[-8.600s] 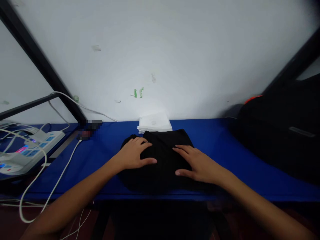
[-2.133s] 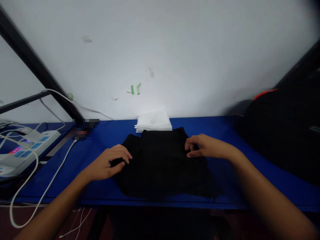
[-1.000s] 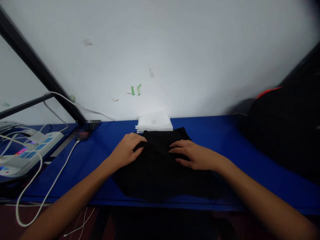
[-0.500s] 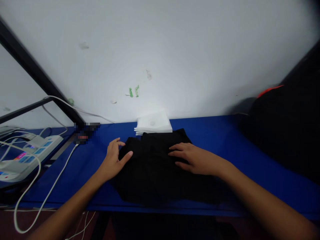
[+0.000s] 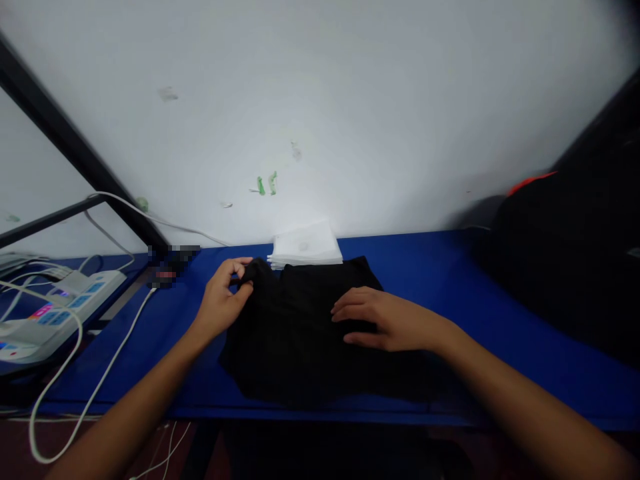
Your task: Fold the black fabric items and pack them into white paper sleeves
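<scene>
A black cloth (image 5: 295, 347) lies on a blue table (image 5: 425, 267), white stack (image 5: 306, 244) at twelve o'clock, its ten o'clock corner pinched in the left hand (image 5: 223, 297), the right hand (image 5: 385, 319) resting at three o'clock, fingers loosely spread.

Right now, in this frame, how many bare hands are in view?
2. The left hand pinches the far left part of the black cloth; the right hand is spread over the cloth's right part. No other hand shows.
</scene>
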`<act>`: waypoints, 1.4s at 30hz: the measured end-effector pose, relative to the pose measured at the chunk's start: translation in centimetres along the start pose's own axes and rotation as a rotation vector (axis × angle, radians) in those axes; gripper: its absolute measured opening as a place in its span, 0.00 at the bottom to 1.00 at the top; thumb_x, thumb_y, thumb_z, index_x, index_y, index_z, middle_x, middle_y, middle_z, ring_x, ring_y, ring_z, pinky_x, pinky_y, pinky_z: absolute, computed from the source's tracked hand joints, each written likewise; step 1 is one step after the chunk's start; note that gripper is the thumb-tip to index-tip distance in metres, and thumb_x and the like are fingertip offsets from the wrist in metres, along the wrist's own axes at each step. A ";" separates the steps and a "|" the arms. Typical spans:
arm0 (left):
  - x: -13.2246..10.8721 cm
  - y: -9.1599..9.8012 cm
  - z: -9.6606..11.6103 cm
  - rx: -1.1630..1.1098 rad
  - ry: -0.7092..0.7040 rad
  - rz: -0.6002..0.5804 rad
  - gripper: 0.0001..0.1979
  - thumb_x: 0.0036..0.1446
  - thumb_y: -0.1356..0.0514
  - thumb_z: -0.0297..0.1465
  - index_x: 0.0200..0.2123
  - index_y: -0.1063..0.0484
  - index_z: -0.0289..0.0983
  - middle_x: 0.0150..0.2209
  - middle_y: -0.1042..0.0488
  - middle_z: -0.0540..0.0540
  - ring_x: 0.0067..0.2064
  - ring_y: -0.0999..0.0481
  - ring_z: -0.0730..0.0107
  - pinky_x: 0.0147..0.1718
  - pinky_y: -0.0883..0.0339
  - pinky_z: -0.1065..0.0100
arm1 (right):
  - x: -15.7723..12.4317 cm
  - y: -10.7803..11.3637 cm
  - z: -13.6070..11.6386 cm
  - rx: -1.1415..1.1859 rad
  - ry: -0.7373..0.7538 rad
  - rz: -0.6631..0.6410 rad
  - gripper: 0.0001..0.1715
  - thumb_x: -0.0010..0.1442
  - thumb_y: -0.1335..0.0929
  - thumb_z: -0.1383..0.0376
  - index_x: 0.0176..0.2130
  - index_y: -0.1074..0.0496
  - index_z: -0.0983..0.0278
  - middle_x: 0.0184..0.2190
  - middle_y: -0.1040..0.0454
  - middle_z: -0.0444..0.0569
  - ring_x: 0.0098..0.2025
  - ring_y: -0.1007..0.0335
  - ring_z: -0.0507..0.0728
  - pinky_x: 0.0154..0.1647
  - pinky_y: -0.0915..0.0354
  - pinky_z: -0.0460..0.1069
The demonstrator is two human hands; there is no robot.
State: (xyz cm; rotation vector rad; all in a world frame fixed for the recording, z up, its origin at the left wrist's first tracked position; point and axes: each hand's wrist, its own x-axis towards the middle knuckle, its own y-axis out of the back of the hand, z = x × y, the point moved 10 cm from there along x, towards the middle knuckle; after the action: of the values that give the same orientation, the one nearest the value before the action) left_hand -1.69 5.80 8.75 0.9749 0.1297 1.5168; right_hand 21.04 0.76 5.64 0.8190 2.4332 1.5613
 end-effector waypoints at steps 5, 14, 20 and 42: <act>-1.2 -4.5 5.2 -0.060 -0.275 -0.236 0.07 0.58 0.50 0.22 0.36 0.38 0.39 0.56 0.31 0.40 0.58 0.31 0.61 0.56 0.35 0.53 | 0.2 -1.1 -0.2 -0.002 0.006 -0.060 0.19 0.63 0.32 0.62 0.53 0.28 0.65 0.52 0.27 0.55 0.55 0.34 0.60 0.57 0.38 0.55; -4.9 -12.6 8.8 0.168 -0.465 -0.726 0.32 0.56 0.36 0.38 0.60 0.45 0.36 0.62 0.40 0.33 0.64 0.39 0.50 0.59 0.37 0.50 | -0.1 -1.0 0.2 -0.008 -0.058 -0.068 0.19 0.63 0.32 0.62 0.52 0.28 0.65 0.50 0.27 0.56 0.53 0.32 0.61 0.54 0.35 0.56; -3.3 -11.3 8.4 0.470 -0.438 -0.477 0.35 0.52 0.35 0.49 0.55 0.38 0.32 0.49 0.34 0.34 0.51 0.32 0.48 0.51 0.33 0.48 | -0.4 1.3 1.4 -0.062 -0.093 0.177 0.17 0.65 0.39 0.70 0.52 0.30 0.64 0.46 0.26 0.55 0.48 0.29 0.59 0.49 0.32 0.54; -5.0 -13.2 8.6 0.480 -0.468 -0.744 0.37 0.55 0.38 0.41 0.63 0.42 0.30 0.61 0.38 0.32 0.60 0.37 0.45 0.57 0.39 0.49 | -0.3 -1.0 4.6 -0.051 -0.259 0.067 0.25 0.57 0.31 0.70 0.54 0.36 0.64 0.50 0.32 0.53 0.47 0.30 0.59 0.48 0.32 0.54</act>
State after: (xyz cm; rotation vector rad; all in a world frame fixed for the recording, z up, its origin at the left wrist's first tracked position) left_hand 13.22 0.57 3.87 1.4332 0.4771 0.5575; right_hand 22.76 3.94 2.68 1.0319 2.1957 1.4307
